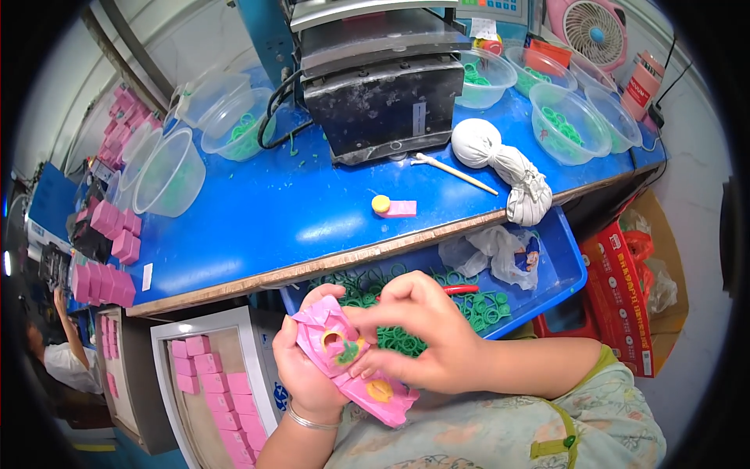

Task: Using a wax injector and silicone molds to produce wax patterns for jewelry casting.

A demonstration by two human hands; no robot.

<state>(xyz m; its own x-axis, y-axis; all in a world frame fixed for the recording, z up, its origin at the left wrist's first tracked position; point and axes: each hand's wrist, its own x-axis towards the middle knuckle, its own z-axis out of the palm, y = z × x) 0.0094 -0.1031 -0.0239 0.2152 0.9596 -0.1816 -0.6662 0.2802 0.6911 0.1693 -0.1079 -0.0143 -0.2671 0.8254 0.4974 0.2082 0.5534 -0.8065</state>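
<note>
My left hand (pixel 308 375) grips an opened pink rubber mold (pixel 320 316), its fingers behind and its thumb at the edge. The mold's two halves are spread, with yellow inserts (pixel 380 391) and a small green piece (pixel 346 353) at the middle. Over the mold's right side is my right hand (pixel 430 336), thumb and forefinger apart on either side of the green piece. Their tips are slightly smeared and seem to touch the mold. Under the hands, many green ring-shaped pieces (pixel 402 341) lie in a blue tray (pixel 574 270), along with a red-handled tool (pixel 461 289).
A blue table (pixel 258 242) holds a black machine (pixel 383 109), a white cloth bundle (pixel 508 168), a thin stick (pixel 457 173), a pink block (pixel 402 209) and several clear bowls (pixel 570 125). Pink blocks fill a framed tray (pixel 164 344) on the left. Another person (pixel 70 363) is further left.
</note>
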